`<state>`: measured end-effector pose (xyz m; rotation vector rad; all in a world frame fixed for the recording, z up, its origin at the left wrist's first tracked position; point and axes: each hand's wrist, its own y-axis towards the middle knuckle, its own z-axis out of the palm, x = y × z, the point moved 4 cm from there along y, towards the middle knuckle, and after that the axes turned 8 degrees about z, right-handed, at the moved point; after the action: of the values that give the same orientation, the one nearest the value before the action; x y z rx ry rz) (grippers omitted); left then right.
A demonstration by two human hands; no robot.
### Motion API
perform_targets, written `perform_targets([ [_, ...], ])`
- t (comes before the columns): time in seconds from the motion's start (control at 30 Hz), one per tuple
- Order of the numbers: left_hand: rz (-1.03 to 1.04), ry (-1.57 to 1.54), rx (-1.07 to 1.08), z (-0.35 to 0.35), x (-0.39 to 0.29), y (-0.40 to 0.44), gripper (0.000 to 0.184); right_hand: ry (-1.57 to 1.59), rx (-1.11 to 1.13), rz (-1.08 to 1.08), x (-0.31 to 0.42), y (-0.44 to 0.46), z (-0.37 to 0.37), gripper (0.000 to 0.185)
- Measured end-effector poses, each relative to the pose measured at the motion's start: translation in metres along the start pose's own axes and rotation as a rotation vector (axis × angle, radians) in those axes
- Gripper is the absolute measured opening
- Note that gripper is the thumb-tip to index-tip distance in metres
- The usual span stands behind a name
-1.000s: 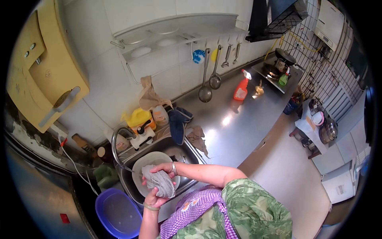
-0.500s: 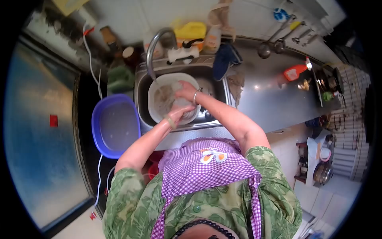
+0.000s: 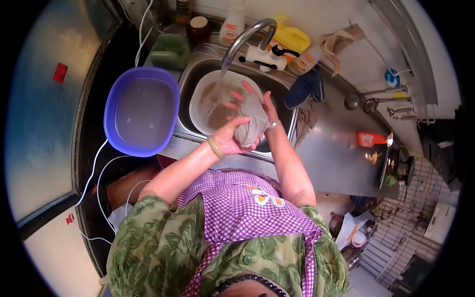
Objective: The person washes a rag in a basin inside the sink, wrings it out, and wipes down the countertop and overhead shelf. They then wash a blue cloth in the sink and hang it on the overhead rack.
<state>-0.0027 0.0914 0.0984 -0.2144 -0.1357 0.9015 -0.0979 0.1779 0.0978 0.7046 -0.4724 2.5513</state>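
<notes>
White basin (image 3: 196,111) in sink (image 3: 280,94): murky brownish water (image 3: 217,110). Purple tub (image 3: 141,148), left: cloudy water (image 3: 143,114). Grey cloth (image 3: 251,124) between both hands, over basin's near right edge: left hand's (image 3: 232,139) grip closed on it; right hand (image 3: 270,110) open against it.

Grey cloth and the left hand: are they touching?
Touching. The head view shows the left hand's thumb lying over the edge of the grey cloth, without a visible gap.
</notes>
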Motion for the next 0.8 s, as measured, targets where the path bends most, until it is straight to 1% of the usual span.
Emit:
perform_targets([
  [0.03, 0.048, -0.053, 0.03, 0.004, 0.002, 0.001, 0.048, 0.067, 0.115, 0.001, 0.004, 0.002, 0.024, 0.09],
  [0.07, 0.093, -0.106, 0.06, 0.009, 0.005, 0.002, 0.05, -0.025, 0.037, 0.013, 0.009, 0.003, 0.03, 0.086],
  [0.1, 0.178, -0.075, -0.064, 0.021, 0.004, -0.003, 0.051, -0.121, -0.04, 0.023, 0.014, 0.004, 0.032, 0.083],
  [0.13, 0.184, -0.109, -0.065, 0.026, 0.0, -0.006, 0.052, -0.217, -0.116, 0.03, 0.018, 0.005, 0.031, 0.079],
  [0.2, 0.195, -0.188, -0.069, 0.026, -0.003, -0.011, 0.053, -0.346, -0.11, -0.04, 0.024, -0.002, 0.029, 0.068],
  [0.23, 0.184, -0.161, -0.03, 0.025, -0.001, -0.013, 0.052, -0.411, -0.106, -0.074, 0.025, -0.006, 0.029, 0.062],
  [0.33, 0.161, -0.064, 0.087, 0.024, 0.003, -0.02, 0.048, -0.375, -0.183, -0.022, 0.023, -0.008, 0.028, 0.044],
  [0.37, 0.158, -0.086, 0.129, 0.027, 0.002, -0.024, 0.047, -0.36, -0.225, -0.025, 0.024, -0.009, 0.029, 0.041],
  [0.43, 0.139, 0.014, 0.118, 0.031, 0.002, -0.027, 0.047, -0.331, -0.314, -0.03, 0.028, -0.013, 0.04, 0.036],
  [0.47, 0.131, 0.065, 0.114, 0.035, 0.003, -0.028, 0.047, -0.408, -0.327, -0.017, 0.031, -0.013, 0.043, 0.034],
  [0.5, 0.166, 0.09, 0.071, 0.044, 0.004, -0.03, 0.045, -0.485, -0.338, -0.003, 0.035, -0.014, 0.044, 0.032],
  [0.53, 0.165, 0.157, 0.025, 0.052, 0.007, -0.031, 0.04, -0.562, -0.347, 0.01, 0.038, -0.016, 0.044, 0.03],
  [0.57, 0.162, 0.224, -0.024, 0.058, 0.01, -0.031, 0.035, -0.719, -0.352, 0.011, 0.041, -0.015, 0.037, 0.026],
  [0.6, 0.156, 0.294, -0.073, 0.062, 0.012, -0.033, 0.03, -0.782, -0.373, 0.055, 0.042, -0.015, 0.035, 0.025],
  [0.63, 0.171, 0.332, -0.01, 0.068, 0.013, -0.034, 0.029, -0.845, -0.394, 0.097, 0.044, -0.015, 0.034, 0.025],
  [0.67, 0.158, 0.338, -0.046, 0.064, 0.016, -0.03, 0.031, -0.907, -0.415, 0.138, 0.044, -0.015, 0.034, 0.024],
  [0.73, 0.137, 0.351, -0.115, 0.051, 0.024, -0.013, 0.033, -0.998, -0.452, 0.133, 0.046, -0.011, 0.029, 0.024],
  [0.77, 0.175, 0.389, -0.129, 0.047, 0.023, -0.009, 0.036, -1.043, -0.471, 0.131, 0.046, -0.01, 0.025, 0.025],
  [0.8, 0.211, 0.426, -0.143, 0.042, 0.021, -0.005, 0.039, -1.162, -0.492, 0.107, 0.043, -0.006, 0.01, 0.027],
])
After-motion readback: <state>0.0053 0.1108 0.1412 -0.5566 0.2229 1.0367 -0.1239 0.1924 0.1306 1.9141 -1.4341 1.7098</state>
